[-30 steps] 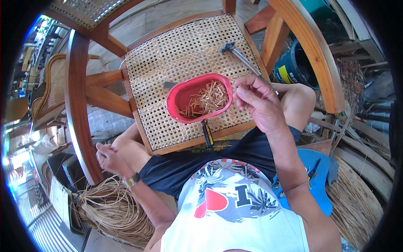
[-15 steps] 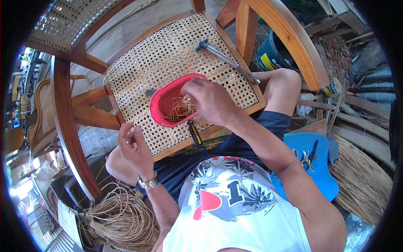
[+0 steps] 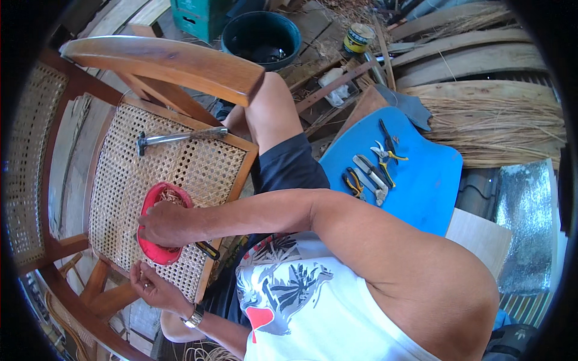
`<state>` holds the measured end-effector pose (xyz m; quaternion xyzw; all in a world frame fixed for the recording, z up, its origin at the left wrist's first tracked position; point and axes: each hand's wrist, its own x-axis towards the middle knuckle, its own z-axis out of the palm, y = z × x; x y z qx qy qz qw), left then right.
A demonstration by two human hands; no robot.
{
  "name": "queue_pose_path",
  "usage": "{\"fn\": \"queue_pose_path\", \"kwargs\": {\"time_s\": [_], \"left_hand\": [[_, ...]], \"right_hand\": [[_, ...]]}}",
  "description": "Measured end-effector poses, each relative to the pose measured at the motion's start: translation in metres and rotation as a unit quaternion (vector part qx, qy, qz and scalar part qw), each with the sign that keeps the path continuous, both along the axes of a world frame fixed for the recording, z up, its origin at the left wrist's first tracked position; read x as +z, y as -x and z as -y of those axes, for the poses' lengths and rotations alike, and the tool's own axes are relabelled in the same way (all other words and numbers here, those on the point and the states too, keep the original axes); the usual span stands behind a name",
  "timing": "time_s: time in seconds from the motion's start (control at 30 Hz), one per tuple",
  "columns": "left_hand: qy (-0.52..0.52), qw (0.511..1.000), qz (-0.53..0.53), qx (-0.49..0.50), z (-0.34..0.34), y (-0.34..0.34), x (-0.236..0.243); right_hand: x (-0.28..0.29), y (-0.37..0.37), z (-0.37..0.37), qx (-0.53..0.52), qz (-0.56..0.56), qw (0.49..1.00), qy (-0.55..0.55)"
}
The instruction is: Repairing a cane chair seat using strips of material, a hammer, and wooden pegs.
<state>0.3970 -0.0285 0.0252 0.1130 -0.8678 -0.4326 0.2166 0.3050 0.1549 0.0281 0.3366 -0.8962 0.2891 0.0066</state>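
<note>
My right hand reaches palm down into a red oval tub, its fingers curled. Whatever they hold is hidden behind the hand. Thin, short straw-coloured pieces show at the tub's far end. The tub rests on the woven cane seat of a wooden chair. Just nearer than the tub, my left hand hovers by the seat's edge, fingers bent in towards the thumb. Whether something small sits between them I cannot make out. A black-and-yellow handle lies beside the tub at the seat frame.
A hammer lies across the seat under the curved wooden armrest. To the right, a blue plastic sheet carries pliers, pruning shears and other tools. A dark green bucket and bundled cane strips lie beyond.
The view has swung to the right, bringing the blue sheet with tools further in. My right hand has gone lower into the tub. My left hand has come nearer to the tub.
</note>
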Motion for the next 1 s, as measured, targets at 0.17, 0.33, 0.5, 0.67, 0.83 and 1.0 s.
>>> {"fn": "queue_pose_path", "kwargs": {"time_s": [0.17,0.33,0.5,0.67,0.83,1.0], "left_hand": [[0.02,0.999,0.019,0.029,0.0,-0.002,0.006],[0.003,0.999,-0.028,0.037,0.014,-0.003,-0.007],[-0.016,0.997,-0.017,0.074,0.018,-0.012,0.001],[-0.007,0.997,0.001,0.083,0.025,-0.013,-0.005],[0.018,0.995,0.015,0.096,0.003,-0.008,0.013],[0.026,0.994,0.072,0.074,-0.014,0.005,0.009]], "right_hand": [[0.017,-0.014,-0.031,0.006,0.029,0.993,0.111],[0.04,-0.038,-0.116,-0.037,-0.031,0.942,0.333],[0.045,-0.053,-0.242,-0.282,-0.039,0.927,0.245],[-0.058,-0.002,-0.358,-0.604,-0.051,0.74,0.291],[-0.187,0.052,-0.405,-0.649,0.089,0.71,0.257],[-0.292,0.063,-0.354,-0.638,0.199,0.688,0.284]]}}
